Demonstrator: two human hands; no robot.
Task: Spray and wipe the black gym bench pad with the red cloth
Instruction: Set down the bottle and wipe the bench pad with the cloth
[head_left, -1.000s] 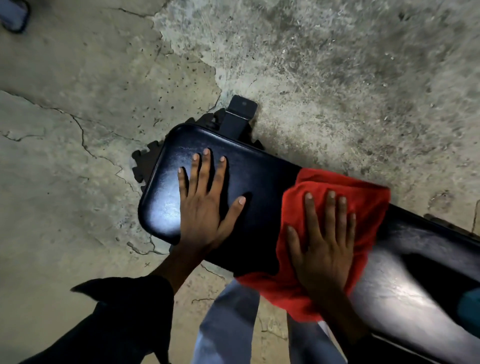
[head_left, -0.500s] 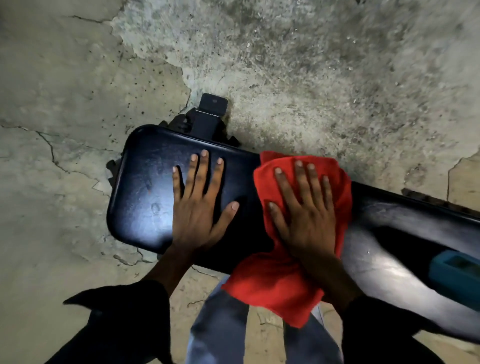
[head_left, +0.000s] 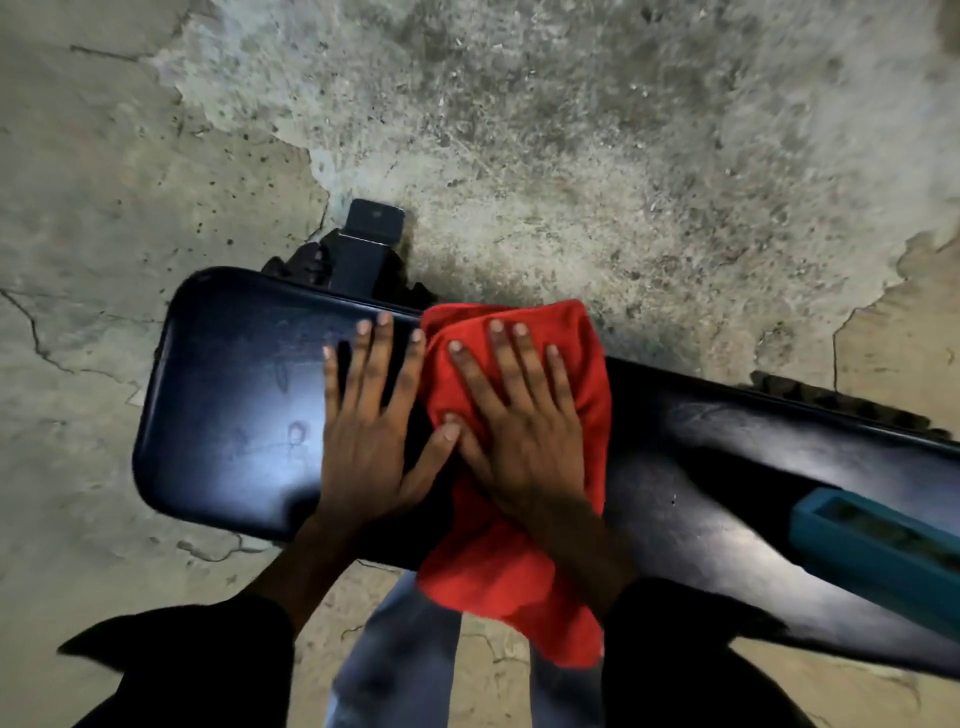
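Observation:
The black gym bench pad (head_left: 228, 415) runs from centre left down to the right edge, glossy with light glare. My left hand (head_left: 371, 431) lies flat on it, fingers spread and straight. Beside it, my right hand (head_left: 514, 421) presses flat on the red cloth (head_left: 498, 571), which covers the pad's middle and hangs over the near edge. My left thumb touches the cloth and my right thumb.
A teal object (head_left: 878, 540) lies on the pad at the right. The bench's black frame post (head_left: 371, 234) sticks out behind the pad. Cracked concrete floor (head_left: 571, 130) surrounds the bench. My legs in grey trousers (head_left: 395, 665) stand at the near edge.
My right hand has slid the red cloth leftward along the pad until it meets my left hand. My left hand has stayed flat in place.

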